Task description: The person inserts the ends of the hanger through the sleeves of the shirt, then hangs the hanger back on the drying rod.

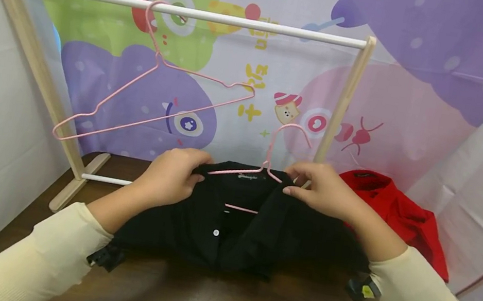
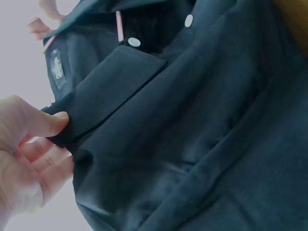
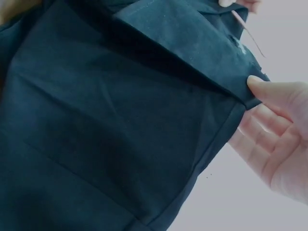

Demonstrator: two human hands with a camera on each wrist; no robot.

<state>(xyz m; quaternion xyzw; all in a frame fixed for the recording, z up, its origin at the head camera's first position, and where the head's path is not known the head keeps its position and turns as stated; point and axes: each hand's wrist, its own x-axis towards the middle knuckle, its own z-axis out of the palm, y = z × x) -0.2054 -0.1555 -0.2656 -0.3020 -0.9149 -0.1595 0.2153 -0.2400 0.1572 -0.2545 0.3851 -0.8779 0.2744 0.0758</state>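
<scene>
A black collared shirt (image 1: 295,231) with pale buttons hangs between both hands, close over the brown table. My left hand (image 1: 174,174) pinches the left side of its collar between thumb and fingers. On the other side, my right hand (image 1: 322,187) pinches the collar likewise. Inside the neck sits a pink hanger (image 1: 270,147), its hook standing up above the collar and its lower bar showing through the opening. The shirt hides the hanger's ends. In the left wrist view the thumb presses on the collar (image 2: 106,86); in the right wrist view the other thumb does the same.
A wooden rack (image 1: 36,62) with a white top rail (image 1: 287,30) stands behind the shirt. From that rail hangs another pink hanger (image 1: 110,100) with nothing on it. A red garment (image 1: 413,225) lies at the right. A cartoon-patterned curtain (image 1: 243,135) covers the back.
</scene>
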